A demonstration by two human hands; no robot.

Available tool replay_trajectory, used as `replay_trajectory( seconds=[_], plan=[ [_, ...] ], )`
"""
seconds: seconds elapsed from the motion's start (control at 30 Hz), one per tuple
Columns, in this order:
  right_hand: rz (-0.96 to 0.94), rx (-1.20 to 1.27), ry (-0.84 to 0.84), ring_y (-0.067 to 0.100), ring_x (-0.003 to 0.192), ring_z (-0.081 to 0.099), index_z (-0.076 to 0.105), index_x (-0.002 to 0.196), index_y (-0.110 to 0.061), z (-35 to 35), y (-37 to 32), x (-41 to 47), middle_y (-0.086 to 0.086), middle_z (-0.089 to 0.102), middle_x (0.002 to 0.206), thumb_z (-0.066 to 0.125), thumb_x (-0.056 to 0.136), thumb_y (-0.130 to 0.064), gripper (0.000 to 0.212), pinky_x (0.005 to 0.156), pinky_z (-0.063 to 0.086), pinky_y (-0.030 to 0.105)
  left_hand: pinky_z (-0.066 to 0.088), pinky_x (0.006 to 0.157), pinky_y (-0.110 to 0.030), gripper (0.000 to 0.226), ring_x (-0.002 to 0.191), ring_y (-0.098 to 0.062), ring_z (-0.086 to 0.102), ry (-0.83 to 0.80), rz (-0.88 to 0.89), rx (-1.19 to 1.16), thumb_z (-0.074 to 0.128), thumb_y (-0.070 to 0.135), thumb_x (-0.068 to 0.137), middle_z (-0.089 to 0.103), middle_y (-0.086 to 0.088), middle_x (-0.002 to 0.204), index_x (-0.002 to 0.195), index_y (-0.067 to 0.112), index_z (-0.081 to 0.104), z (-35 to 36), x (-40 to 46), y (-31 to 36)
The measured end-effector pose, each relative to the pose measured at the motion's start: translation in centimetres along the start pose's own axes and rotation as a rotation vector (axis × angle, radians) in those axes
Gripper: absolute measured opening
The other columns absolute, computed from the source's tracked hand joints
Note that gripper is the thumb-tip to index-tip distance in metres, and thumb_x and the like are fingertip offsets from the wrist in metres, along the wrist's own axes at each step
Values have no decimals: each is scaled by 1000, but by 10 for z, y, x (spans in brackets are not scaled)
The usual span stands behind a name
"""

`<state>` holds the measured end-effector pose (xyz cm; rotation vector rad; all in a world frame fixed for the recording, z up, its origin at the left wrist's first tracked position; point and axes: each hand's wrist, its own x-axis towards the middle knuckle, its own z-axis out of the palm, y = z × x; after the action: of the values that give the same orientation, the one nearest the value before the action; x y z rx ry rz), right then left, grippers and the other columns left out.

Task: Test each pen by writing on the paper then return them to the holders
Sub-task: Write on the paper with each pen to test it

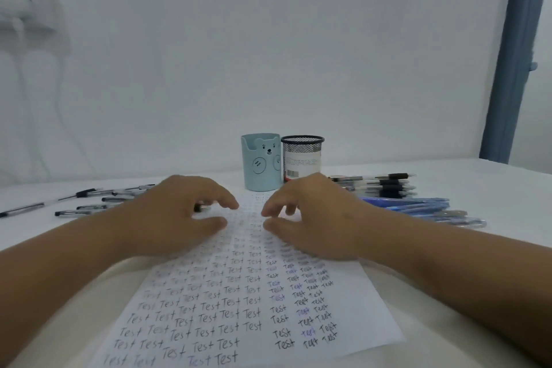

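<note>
A white sheet of paper (239, 308) covered in rows of the word "Test" lies in front of me on the table. My left hand (176, 215) and my right hand (313, 218) hover over its far end, fingers loosely curled, holding nothing. Behind them stand a light blue bear holder (261, 163) and a black mesh holder (302, 155), with no pens sticking out. Several black-and-clear pens (89, 202) lie scattered left of my left hand. More clear pens (385, 182) and blue pens (424, 209) lie in a group to the right.
The white table (493, 248) meets a white wall behind the holders. A blue-grey curtain (513, 54) hangs at the far right. A white fixture with cords (27, 15) is mounted on the wall at left.
</note>
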<state>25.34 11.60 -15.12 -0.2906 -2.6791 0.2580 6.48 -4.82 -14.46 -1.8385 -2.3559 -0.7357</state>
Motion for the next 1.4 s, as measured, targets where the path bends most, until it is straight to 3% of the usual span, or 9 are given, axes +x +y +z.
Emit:
replay_trajectory(
  seconds=[0.17,0.6,0.73,0.83,1.0,1.1,1.23,1.3,1.4],
  plan=[
    [-73,10,-70,-9,90,56,75,107,-29,5,0,0,-23,68,101,63,95,-41,21,80,41,9,40,90,-11,38,107,-2,55,-6,-130,265,64,9,90,62,20,112,102,45,63,-28,1,-42],
    [-86,3,-83,-12,99,51,73,108,-37,2,5,-4,-28,64,104,62,94,-45,19,83,42,8,36,69,-6,12,86,-5,56,51,-214,255,73,20,90,64,14,93,86,30,68,-29,2,-74],
    [-84,19,-83,-13,99,51,73,108,-38,2,7,-4,-29,65,103,63,93,-46,19,84,42,8,42,53,-15,10,57,-8,57,327,-220,-93,61,15,99,76,4,85,94,23,60,-35,1,-53],
    [-91,17,-87,-12,98,53,73,108,-38,2,8,-4,-29,65,103,62,93,-47,20,86,45,13,45,55,-20,12,62,-11,63,505,-218,-546,55,13,103,77,-4,85,103,24,49,-37,1,-31],
    [-89,26,-98,-9,99,54,72,109,-39,1,9,-3,-28,65,104,62,93,-49,21,89,47,18,61,70,-29,24,80,-25,74,370,-225,-1046,45,1,104,76,-17,98,109,6,68,-28,3,-6],
    [-86,23,-108,-9,101,54,72,110,-40,1,9,-3,-28,64,106,62,93,-49,22,90,46,17,59,82,-30,24,94,-20,73,278,-229,-891,60,-2,95,78,-9,100,113,10,70,-20,3,-1],
    [-94,24,-112,-10,101,54,71,111,-40,1,10,-3,-29,64,107,61,94,-50,23,90,47,17,47,63,-22,4,59,-10,58,358,-237,-674,72,18,92,67,0,63,92,15,75,-13,2,3],
    [-94,26,-114,-10,101,54,71,111,-40,1,10,-3,-29,64,106,60,94,-50,23,89,46,17,39,62,-24,20,51,-7,44,389,-252,-633,67,27,96,54,10,54,84,14,76,-10,2,4],
    [-94,18,-127,-11,103,52,70,113,-41,0,10,-3,-29,63,108,59,94,-51,24,89,44,14,44,74,-27,25,68,-2,56,421,-296,-701,64,28,97,63,21,65,79,17,78,-11,4,10]
  ],
)
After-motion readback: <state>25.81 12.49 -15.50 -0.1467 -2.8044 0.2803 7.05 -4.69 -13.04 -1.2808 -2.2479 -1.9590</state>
